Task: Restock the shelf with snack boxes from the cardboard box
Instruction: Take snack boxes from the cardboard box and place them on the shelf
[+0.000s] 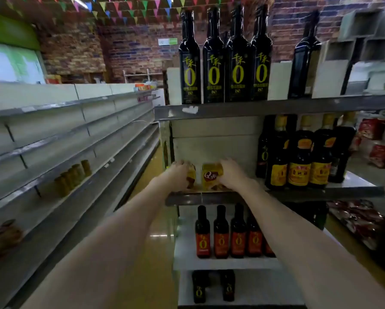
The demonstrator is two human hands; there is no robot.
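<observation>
Both arms extend to the middle shelf [209, 198]. Left hand [179, 172] grips one yellow snack box [191, 176]; right hand [231, 173] grips a second snack box [211, 176] just beside it. Soy sauce bottles [298, 161] stand right of them.

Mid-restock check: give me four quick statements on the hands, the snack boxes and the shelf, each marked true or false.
1. Both hands, left hand and right hand, are on yellow snack boxes. True.
2. The right-hand snack box stands on the top shelf. False: it is on the middle shelf, left of the yellow-labelled sauce bottles.
3. The left-hand snack box is beside the other. True.
4. The cardboard box is in view. False: not visible.
</observation>
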